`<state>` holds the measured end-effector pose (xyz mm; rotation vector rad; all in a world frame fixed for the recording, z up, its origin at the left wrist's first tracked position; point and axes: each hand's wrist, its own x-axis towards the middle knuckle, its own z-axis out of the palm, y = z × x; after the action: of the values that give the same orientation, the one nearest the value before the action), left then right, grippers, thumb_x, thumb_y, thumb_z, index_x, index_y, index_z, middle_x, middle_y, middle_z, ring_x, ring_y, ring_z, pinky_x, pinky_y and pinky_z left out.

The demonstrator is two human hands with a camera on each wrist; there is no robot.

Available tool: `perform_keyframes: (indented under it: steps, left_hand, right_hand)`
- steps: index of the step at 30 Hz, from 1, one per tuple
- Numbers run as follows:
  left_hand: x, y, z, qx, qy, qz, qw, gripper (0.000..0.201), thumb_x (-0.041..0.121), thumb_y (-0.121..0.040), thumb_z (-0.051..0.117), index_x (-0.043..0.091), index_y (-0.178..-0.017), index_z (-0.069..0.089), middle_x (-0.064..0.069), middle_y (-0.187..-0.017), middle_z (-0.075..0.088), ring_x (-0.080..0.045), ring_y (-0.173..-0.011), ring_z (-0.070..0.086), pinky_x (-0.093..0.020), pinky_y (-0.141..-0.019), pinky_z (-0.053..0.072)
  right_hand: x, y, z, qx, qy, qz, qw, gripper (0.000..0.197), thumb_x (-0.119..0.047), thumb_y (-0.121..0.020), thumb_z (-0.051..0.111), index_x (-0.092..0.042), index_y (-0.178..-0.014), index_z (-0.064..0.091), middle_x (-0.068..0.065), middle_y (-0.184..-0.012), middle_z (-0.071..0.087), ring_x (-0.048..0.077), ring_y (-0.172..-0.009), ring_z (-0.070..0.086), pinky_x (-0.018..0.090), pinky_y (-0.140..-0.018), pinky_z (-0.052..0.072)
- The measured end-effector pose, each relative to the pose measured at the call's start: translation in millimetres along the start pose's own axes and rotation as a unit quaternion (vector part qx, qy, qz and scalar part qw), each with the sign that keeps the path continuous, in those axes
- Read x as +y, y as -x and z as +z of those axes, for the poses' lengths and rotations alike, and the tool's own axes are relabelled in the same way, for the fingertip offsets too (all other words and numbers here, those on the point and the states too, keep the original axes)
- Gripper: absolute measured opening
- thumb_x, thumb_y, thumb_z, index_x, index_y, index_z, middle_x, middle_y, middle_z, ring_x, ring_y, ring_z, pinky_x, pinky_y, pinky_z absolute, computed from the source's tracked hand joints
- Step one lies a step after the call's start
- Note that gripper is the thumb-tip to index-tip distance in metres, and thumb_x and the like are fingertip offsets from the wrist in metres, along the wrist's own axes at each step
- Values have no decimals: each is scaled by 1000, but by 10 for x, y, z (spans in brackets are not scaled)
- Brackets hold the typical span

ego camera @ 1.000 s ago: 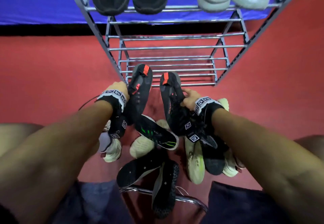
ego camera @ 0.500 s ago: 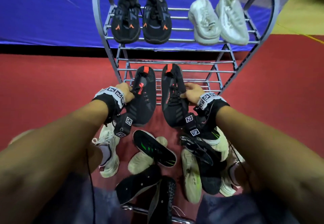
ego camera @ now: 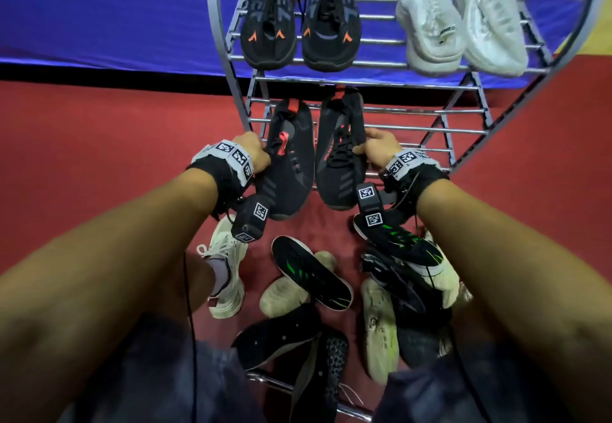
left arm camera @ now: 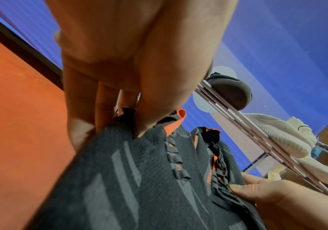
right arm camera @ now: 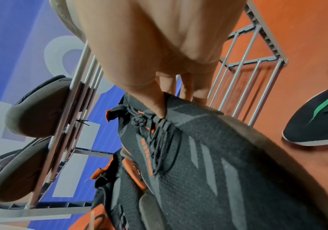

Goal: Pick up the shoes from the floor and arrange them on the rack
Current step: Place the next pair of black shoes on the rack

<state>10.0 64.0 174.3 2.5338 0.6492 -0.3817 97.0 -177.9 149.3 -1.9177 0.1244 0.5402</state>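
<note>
I hold a pair of black knit shoes with orange-red trim, side by side in front of the grey metal rack. My left hand grips the left black shoe at its collar, thumb pressed into the knit. My right hand pinches the right black shoe by its collar near the laces. Both shoes point heel-first at the rack's middle shelf. Another black pair and a white pair sit on the top shelf.
Several loose shoes lie heaped on the red floor below my arms: a white sneaker, a black one with green marks, pale yellow ones and upturned black soles. A blue banner backs the rack. A chrome bar crosses near my knees.
Both hands have carried the black pair up and forward from over the pile to the rack's middle shelf. My head has tilted up, bringing the top shelf into full view.
</note>
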Motion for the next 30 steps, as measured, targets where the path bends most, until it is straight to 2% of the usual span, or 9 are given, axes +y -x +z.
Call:
perform_keyframes:
  steps: [3, 5, 6, 10, 17, 22, 25, 28, 30]
  left_hand:
    - [44, -97, -36, 17, 11, -7, 1000, 20, 17, -83, 63, 4, -96, 71, -21, -92, 71, -38, -80, 69, -46, -74, 60]
    - [66, -203, -72, 27, 17, -6, 999, 20, 15, -84, 62, 2, -96, 71, -21, -92, 71, -38, -81, 69, -45, -75, 59]
    - [75, -259, -86, 28, 20, -4, 999, 20, 14, -84, 61, 2, -95, 71, -21, -92, 71, -38, -81, 69, -45, -75, 59]
    - [115, -548, -161, 42, 21, -14, 999, 21, 11, -84, 60, 2, -100, 71, -20, -99, 70, -38, -86, 68, -44, -79, 59]
    - [237, -943, -245, 63, 10, -32, 997, 25, 17, -87, 59, 2, -105, 67, -21, -109, 67, -39, -98, 64, -36, -83, 52]
    - [264, -1057, -169, 77, 5, -37, 996, 31, 16, -91, 58, 1, -117, 62, -20, -115, 65, -38, -105, 62, -36, -83, 48]
    - [265, -1026, -102, 65, -7, -11, 998, 36, 23, -92, 56, -1, -118, 58, -23, -118, 62, -40, -106, 60, -37, -82, 46]
    - [288, -937, -69, 52, 33, 37, 997, 64, 42, -88, 62, 5, -136, 40, -22, -126, 56, -40, -114, 57, -40, -91, 46]
    - [290, -815, -49, 13, 44, 65, 997, 97, 56, -76, 71, 21, -150, 18, -21, -139, 45, -41, -122, 51, -43, -99, 45]
  right_hand:
    - [-80, -60, 13, 8, 0, -5, 1000, 43, 9, -85, 51, -15, -119, 64, 4, -82, 64, 12, -50, 57, 11, -36, 37]
    - [-113, -150, 25, 14, -12, -1, 1000, 43, 9, -83, 51, -14, -115, 67, 7, -87, 67, 22, -68, 63, 26, -55, 54]
    - [-126, -187, 35, 19, -19, 2, 1000, 42, 10, -82, 51, -16, -111, 68, 9, -89, 68, 27, -74, 63, 36, -62, 55]
    - [-178, -445, 65, 57, -17, -5, 998, 42, 11, -78, 54, -21, -100, 70, 10, -93, 70, 28, -84, 67, 46, -82, 58]
    - [-158, -1025, 164, 117, 11, -12, 993, 48, -10, -63, 61, -21, -109, 69, 1, -94, 73, 25, -93, 70, 41, -90, 56]
    - [-343, -793, 241, 120, 99, -15, 988, 40, -14, -85, 55, -19, -124, 60, 7, -111, 67, 28, -109, 61, 28, -95, 48]
    - [-372, -701, 276, 85, 131, -32, 987, 41, -26, -86, 59, -16, -125, 54, 10, -122, 64, 31, -114, 58, 31, -96, 45]
    - [-364, -582, 375, 43, 139, -43, 988, 89, -60, -55, 74, -18, -127, 43, 6, -123, 61, 28, -114, 59, 41, -100, 47]
    - [-324, -508, 445, 32, 213, -52, 975, 127, -72, -37, 74, -20, -143, 27, 12, -138, 49, 32, -127, 48, 46, -107, 41]
